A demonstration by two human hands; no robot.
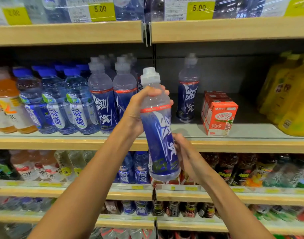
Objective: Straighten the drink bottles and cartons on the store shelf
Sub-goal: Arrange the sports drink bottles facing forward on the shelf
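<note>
With our left hand [139,107] gripping the blue bottle [159,133], right hand [185,152] flat against it, we should shelve it upright.

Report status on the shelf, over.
Left hand grips blue bottle near its neck. Right hand rests against its lower side. Bottle off shelf, tilted. Nothing in the way.
</note>
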